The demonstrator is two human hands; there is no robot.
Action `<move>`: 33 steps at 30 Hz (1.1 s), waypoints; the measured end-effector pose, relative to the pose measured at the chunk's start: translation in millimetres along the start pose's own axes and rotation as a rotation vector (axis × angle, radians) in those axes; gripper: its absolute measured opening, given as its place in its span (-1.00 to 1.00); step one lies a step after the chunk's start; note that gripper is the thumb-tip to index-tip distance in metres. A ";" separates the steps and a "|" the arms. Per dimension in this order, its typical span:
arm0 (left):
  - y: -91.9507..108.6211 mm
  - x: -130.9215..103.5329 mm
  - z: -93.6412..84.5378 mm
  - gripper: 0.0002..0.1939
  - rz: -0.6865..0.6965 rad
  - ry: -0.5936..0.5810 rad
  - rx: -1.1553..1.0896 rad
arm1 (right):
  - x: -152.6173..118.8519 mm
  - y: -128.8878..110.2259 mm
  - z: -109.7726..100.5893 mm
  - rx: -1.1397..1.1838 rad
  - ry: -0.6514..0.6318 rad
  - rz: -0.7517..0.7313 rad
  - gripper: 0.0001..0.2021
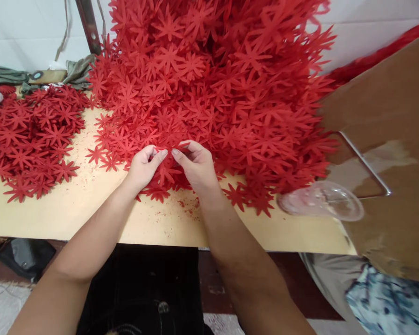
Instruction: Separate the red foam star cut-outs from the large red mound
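Note:
A large heap of red star-shaped petal cutouts [209,93] rises on the pale tabletop [91,204]. At its front edge, my left hand [145,166] pinches a red petal cutout [162,150] between thumb and fingers. My right hand [195,165] is close beside it on the right, thumb and forefinger pressed on the same red material. The two thumb tips are nearly touching. Most of the held piece blends into the heap behind, so its outline is hard to make out.
On the left lies a smaller pile of darker red cutouts [35,139]. A clear plastic cup [321,201] lies on its side at the right, against a cardboard sheet [387,139] with a metal rod [365,163]. Green cloth [78,72] is at the back left.

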State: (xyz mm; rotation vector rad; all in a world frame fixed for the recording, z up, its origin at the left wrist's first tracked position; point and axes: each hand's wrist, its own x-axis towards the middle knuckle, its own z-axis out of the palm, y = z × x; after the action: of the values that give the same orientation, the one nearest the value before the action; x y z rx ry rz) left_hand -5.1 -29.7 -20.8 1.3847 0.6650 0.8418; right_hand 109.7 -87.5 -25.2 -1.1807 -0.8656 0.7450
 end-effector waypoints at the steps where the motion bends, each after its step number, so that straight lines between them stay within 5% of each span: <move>1: -0.1 0.1 -0.2 -0.64 0.001 0.000 -0.007 | 1.3 1.1 -1.7 0.007 0.027 0.001 -0.65; 8: 0.7 2.9 -2.3 -0.61 -0.023 0.036 -0.106 | 12.9 6.4 -21.5 -0.021 0.294 -0.091 -0.65; 15: 0.7 1.6 -3.3 -0.62 -0.043 0.019 -0.110 | 9.2 4.5 -13.8 -0.114 0.217 -0.134 -0.57; 21: -2.2 4.1 -3.9 -0.70 -0.032 0.078 -0.060 | 11.0 17.9 -16.3 -0.261 0.239 -0.138 -0.59; 26: -2.5 5.0 -4.4 -0.81 0.014 0.161 0.010 | 5.0 9.0 -14.4 -0.370 0.338 -0.291 -0.61; 33: 1.1 3.3 -4.2 -0.89 0.084 0.183 0.117 | -6.7 -0.5 0.1 -0.341 -0.050 -0.226 -0.71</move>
State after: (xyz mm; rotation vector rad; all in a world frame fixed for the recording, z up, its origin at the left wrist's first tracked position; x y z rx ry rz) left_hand -6.9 -24.7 -19.9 1.4596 0.8117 1.0182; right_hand 106.3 -93.3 -25.8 -1.3391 -1.1791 0.4545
